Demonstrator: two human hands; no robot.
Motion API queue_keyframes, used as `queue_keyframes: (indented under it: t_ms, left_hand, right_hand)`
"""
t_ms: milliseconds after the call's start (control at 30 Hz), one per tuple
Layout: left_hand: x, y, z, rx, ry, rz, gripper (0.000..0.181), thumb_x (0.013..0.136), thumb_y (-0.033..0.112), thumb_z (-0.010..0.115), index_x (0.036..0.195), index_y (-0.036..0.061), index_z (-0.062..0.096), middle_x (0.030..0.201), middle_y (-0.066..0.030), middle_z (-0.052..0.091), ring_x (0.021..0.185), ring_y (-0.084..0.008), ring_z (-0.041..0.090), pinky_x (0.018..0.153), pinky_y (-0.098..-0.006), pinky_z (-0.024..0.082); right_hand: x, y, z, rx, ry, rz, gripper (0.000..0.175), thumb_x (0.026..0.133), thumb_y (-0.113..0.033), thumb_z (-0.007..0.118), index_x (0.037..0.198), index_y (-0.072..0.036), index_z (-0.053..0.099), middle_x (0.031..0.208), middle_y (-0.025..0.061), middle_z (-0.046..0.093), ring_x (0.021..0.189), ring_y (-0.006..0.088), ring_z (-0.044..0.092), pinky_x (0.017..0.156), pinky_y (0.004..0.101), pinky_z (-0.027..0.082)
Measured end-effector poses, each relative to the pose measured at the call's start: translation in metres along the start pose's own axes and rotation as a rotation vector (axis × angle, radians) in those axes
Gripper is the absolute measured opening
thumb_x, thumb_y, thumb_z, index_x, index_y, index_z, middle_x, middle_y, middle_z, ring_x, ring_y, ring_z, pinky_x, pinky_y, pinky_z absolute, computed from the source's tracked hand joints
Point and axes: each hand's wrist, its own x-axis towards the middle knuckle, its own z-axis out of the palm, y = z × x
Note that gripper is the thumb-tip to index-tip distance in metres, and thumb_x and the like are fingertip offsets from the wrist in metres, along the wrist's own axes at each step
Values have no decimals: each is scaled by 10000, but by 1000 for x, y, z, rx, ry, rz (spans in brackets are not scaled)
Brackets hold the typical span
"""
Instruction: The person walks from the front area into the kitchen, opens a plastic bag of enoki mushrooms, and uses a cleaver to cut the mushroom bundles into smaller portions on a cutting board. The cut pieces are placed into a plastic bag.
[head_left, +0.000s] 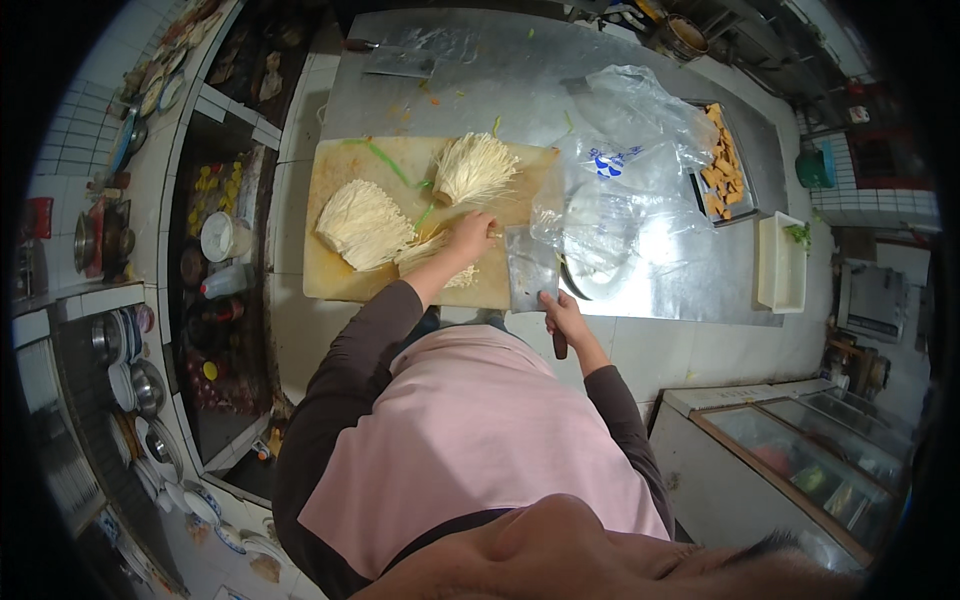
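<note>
My right hand (564, 319) grips the dark handle of a cleaver (532, 266), whose broad blade lies flat across the right edge of a cutting board (352, 289). My left hand (474, 236) is over a partly covered bunch of enoki mushrooms (424, 253) near the board's front; its fingers are curled, and whether they pinch any strands is unclear. One large enoki bunch (364, 225) rests on the board's left part, and another bunch (474, 169) on its far side. Green strips (390, 163) lie between them.
Clear plastic bags (630, 142) partly cover a white plate (596, 274) right of the board. Beyond are a tray of orange-brown chunks (724, 165) and a white rectangular tub (781, 262). Another cleaver (401, 62) lies on the metal table's far left. A glass-topped cabinet (795, 450) stands lower right.
</note>
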Motion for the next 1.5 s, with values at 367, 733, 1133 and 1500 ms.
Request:
queue_keyframes:
  t_ms: [367,733,1133,1500]
  left_hand:
    - [-44,42,-71,-357,463,17,242,761,123,810,963,43,704,942,-70,627,718,-175,662,676,-296,544]
    - [-128,-67,-325,96,1196,100,103,849,75,723,939,41,685,957,-40,621,690,-170,621,631,-300,518]
    - [-72,-277,-306,-375,685,-341,188,943,155,632,1064,53,735,1028,-97,737,880,-190,693,801,-325,530]
    - [-62,-283,-322,662,603,-465,176,917,98,544,1019,101,687,1083,-72,637,1105,-269,559,982,-442,401]
  right_hand:
    - [-25,-80,77,-157,-82,-118,261,995,-299,612,963,-50,541,536,-24,441,400,76,406,378,253,356]
    - [12,-236,344,-339,-529,-268,237,985,-276,634,957,-71,518,556,-49,384,421,83,381,395,258,350]
    - [12,-213,293,-186,-120,-176,175,991,-221,613,963,-66,536,602,-35,409,448,78,389,402,258,354]
    - [-106,-89,100,-143,692,-295,284,987,-237,623,800,-72,486,544,-35,412,441,56,432,381,246,346]
